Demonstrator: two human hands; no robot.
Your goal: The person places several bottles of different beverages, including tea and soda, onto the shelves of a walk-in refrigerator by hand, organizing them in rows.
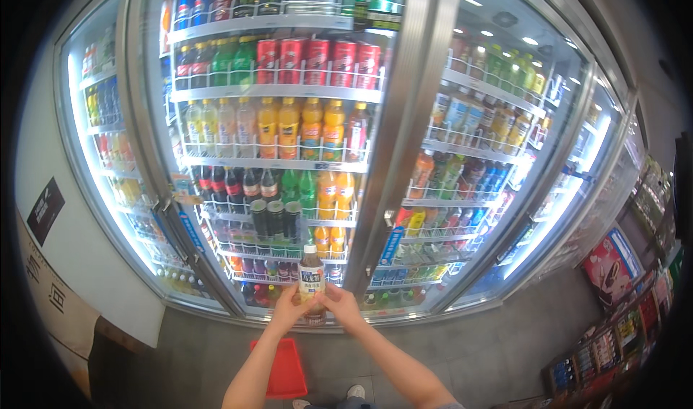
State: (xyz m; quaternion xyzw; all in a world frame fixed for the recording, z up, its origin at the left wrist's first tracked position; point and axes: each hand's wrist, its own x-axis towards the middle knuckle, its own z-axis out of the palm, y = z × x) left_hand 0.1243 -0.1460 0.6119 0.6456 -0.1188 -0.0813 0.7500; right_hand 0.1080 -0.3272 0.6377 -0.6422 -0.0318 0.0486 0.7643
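Note:
Between both hands, at the lower middle of the head view, a plastic bottle of brown drink (pixel 313 287) stands upright. It has a white cap and a pale label that bears writing. My left hand (pixel 288 307) grips the bottle's left side, and my right hand (pixel 340 306) holds its right side, with the fingertips meeting around the label. Behind the bottle rises a glass-doored drinks refrigerator (pixel 414 111), its shelves lined with bottles and cans. Below my left forearm a red plastic basket (pixel 287 368) rests on the floor.
Metal door frames with handles (pixel 389 218) divide the refrigerator. To the left is a white wall (pixel 130 311) beside a beige fabric curtain (pixel 57 306). Shelves of packaged goods (pixel 606 349) stand at the lower right. Grey floor tiles (pixel 465 349) and my shoes (pixel 355 391) show below.

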